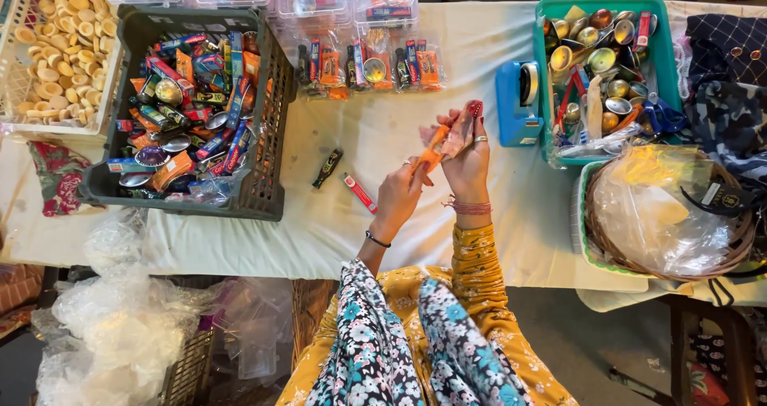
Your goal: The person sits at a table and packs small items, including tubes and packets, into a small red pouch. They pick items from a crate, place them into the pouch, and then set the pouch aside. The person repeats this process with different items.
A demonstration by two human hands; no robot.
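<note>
Both hands just left of the blue tape dispenser (518, 102): right hand (467, 154) pinches a clear pouch (459, 130), left hand (399, 190) feeds an orange packet (431, 152) in (filling step); next needs seating it fully.

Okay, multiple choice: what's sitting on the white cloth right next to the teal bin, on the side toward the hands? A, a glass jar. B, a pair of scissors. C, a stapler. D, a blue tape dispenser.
D: a blue tape dispenser with its roll stands against the teal bin, just above the right hand.
</note>
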